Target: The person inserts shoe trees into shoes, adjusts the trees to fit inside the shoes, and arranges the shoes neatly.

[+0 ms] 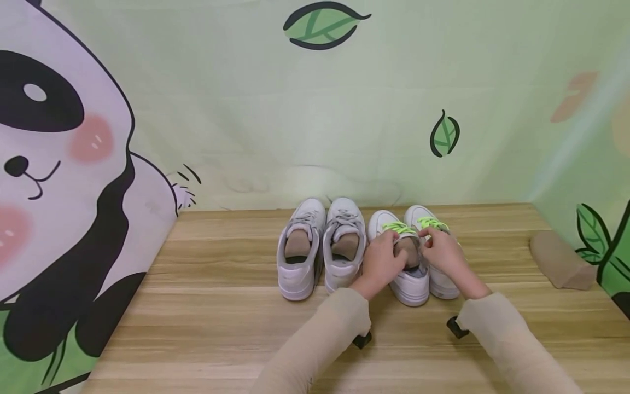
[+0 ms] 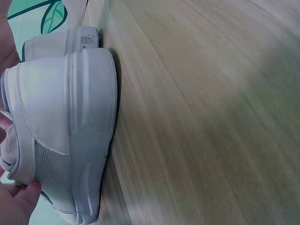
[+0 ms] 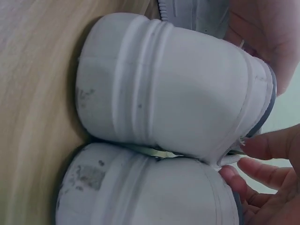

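Note:
Both hands are at the left shoe (image 1: pixel 412 289) of a white pair with bright green laces (image 1: pixel 400 227). Its brown tongue (image 1: pixel 407 250) shows between the hands. At the shoe's left upper edge, my left hand (image 1: pixel 383 261) pinches near the laces; in the left wrist view its fingertips (image 2: pixel 31 190) touch the mesh side of the shoe (image 2: pixel 89 108). On the opposite edge, my right hand (image 1: pixel 444 253) pinches with thumb and forefinger; in the right wrist view they meet at the collar of the shoe (image 3: pixel 197 89). The pair's other shoe (image 1: pixel 444 285) stands close on the right.
A second white pair, a left shoe (image 1: pixel 296 278) and a right shoe (image 1: pixel 338 276) with greyish laces, stands just left. A brown wedge-like piece (image 1: pixel 561 261) lies at the right edge of the wooden surface (image 1: pixel 211 328). Behind rises a green printed backdrop (image 1: pixel 236 109).

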### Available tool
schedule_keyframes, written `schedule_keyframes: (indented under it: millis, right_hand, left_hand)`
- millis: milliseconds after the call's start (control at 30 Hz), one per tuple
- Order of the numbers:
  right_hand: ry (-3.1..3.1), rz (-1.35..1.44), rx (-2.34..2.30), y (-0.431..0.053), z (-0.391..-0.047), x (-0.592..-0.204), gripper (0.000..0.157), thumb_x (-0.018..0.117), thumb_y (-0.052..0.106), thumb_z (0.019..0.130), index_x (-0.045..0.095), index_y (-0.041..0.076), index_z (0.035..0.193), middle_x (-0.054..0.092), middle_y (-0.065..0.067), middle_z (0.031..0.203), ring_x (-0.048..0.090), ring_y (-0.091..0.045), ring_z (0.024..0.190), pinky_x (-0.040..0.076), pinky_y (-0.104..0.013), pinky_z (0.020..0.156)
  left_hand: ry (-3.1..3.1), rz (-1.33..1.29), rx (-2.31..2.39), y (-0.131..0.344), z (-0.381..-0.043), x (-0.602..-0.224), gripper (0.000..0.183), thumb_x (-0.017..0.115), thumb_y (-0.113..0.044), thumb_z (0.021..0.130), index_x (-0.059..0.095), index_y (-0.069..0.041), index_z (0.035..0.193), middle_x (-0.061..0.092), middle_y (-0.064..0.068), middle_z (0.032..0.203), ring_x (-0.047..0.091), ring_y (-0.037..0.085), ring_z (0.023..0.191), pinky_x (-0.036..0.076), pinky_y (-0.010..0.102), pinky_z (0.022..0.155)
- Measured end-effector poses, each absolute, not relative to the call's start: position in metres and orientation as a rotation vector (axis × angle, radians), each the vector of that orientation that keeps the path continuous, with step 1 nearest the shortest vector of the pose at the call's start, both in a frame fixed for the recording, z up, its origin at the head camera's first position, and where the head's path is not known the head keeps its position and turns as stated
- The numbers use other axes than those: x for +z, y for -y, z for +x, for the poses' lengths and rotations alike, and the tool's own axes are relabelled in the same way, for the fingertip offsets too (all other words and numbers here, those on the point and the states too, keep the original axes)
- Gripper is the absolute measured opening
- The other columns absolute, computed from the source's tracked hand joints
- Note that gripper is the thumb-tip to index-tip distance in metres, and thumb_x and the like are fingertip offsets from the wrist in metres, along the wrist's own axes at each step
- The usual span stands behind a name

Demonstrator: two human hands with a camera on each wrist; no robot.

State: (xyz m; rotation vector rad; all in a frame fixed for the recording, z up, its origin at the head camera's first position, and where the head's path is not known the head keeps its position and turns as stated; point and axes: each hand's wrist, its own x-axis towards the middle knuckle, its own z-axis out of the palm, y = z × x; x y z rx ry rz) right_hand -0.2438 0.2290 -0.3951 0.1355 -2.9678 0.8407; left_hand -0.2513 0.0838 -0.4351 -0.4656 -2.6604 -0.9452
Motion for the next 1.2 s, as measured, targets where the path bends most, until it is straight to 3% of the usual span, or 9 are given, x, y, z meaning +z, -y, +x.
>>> schedule_keyframes:
  millis: [233, 333, 533, 700, 933, 1200]
  right_hand:
    - [3.06, 0.237, 0.782, -0.232, -0.244, -0.4, 0.052, 0.06, 0.002, 0.069, 0.044, -0.006, 0.118, 0.055, -0.014, 0.078, 0.05, -0.022, 0.065, 0.039, -0.031, 0.053]
    - [3.066, 0.289, 0.715, -0.231, -0.243, -0.405, 0.062, 0.064, 0.003, 0.068, 0.039, -0.008, 0.123, 0.057, -0.024, 0.096, 0.054, -0.032, 0.082, 0.044, -0.042, 0.066]
    - [3.087, 0.273, 0.629, -0.226, -0.245, -0.411, 0.068, 0.061, 0.003, 0.068, 0.032, -0.009, 0.128, 0.046, -0.032, 0.12, 0.045, -0.046, 0.107, 0.039, -0.054, 0.083]
    - [3.169, 0.186, 0.628, -0.223, -0.249, -0.41, 0.067, 0.057, 0.004, 0.074, 0.027, -0.007, 0.132, 0.044, -0.03, 0.124, 0.045, -0.047, 0.108, 0.04, -0.055, 0.081]
    - [3.172, 0.163, 0.607, -0.221, -0.249, -0.411, 0.065, 0.056, 0.004, 0.075, 0.027, -0.006, 0.132, 0.046, -0.03, 0.122, 0.049, -0.047, 0.101, 0.042, -0.054, 0.077]
    - [3.127, 0.153, 0.589, -0.221, -0.248, -0.413, 0.061, 0.056, 0.005, 0.074, 0.033, -0.005, 0.129, 0.052, -0.029, 0.114, 0.054, -0.044, 0.094, 0.044, -0.052, 0.073]
  left_hand:
    - [2.786, -0.39, -0.927, -0.088, -0.25, -0.434, 0.037, 0.06, -0.031, 0.075, 0.05, -0.016, 0.109, 0.058, -0.004, 0.105, 0.055, 0.014, 0.096, 0.045, 0.027, 0.075]
    - [2.8, -0.385, -0.905, -0.09, -0.249, -0.435, 0.041, 0.062, -0.034, 0.075, 0.049, -0.017, 0.11, 0.056, -0.005, 0.107, 0.052, 0.014, 0.1, 0.045, 0.027, 0.076]
    - [2.786, -0.41, -0.873, -0.092, -0.248, -0.436, 0.044, 0.064, -0.034, 0.075, 0.048, -0.017, 0.111, 0.053, -0.005, 0.107, 0.05, 0.014, 0.101, 0.044, 0.027, 0.077]
    - [2.792, -0.395, -0.873, -0.094, -0.247, -0.436, 0.044, 0.065, -0.036, 0.074, 0.048, -0.018, 0.111, 0.051, -0.005, 0.107, 0.049, 0.013, 0.102, 0.045, 0.027, 0.075]
    - [2.819, -0.341, -0.844, -0.099, -0.245, -0.435, 0.051, 0.065, -0.038, 0.075, 0.045, -0.017, 0.117, 0.041, 0.004, 0.134, 0.043, 0.017, 0.113, 0.044, 0.03, 0.085]
    - [2.834, -0.294, -0.86, -0.102, -0.246, -0.437, 0.055, 0.065, -0.04, 0.075, 0.042, -0.018, 0.121, 0.038, 0.005, 0.136, 0.04, 0.018, 0.118, 0.044, 0.033, 0.085]
